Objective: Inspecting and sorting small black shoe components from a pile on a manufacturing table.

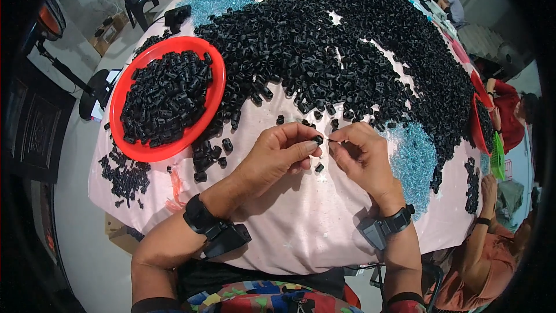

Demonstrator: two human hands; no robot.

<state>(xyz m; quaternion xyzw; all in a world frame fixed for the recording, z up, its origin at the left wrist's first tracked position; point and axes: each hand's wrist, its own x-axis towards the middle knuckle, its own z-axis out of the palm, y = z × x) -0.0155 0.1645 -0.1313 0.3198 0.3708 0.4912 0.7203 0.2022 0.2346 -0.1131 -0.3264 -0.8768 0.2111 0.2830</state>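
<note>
1. Left hand: we're pinching 1 black part between thumb and index; fingers narrow, closed around it.
2. Right hand: we're pinching a slim piece; thumb and index nearly meeting. Can't tell its kind, too small.
3. Location: we're holding both pieces above the pink cloth, tips near each other. 1 loose black cap is lying just below.
4. Stock: we're facing a heap of black parts, with a filled red basin to the left and clear-blue bits beside the right hand.
5. Step: we're probably lining up the 2 pieces for a small hand fit; can't confirm contact.
6. Next move: we're likely needing a steady left grip, fine right-fingertip alignment, then a light push.
</note>
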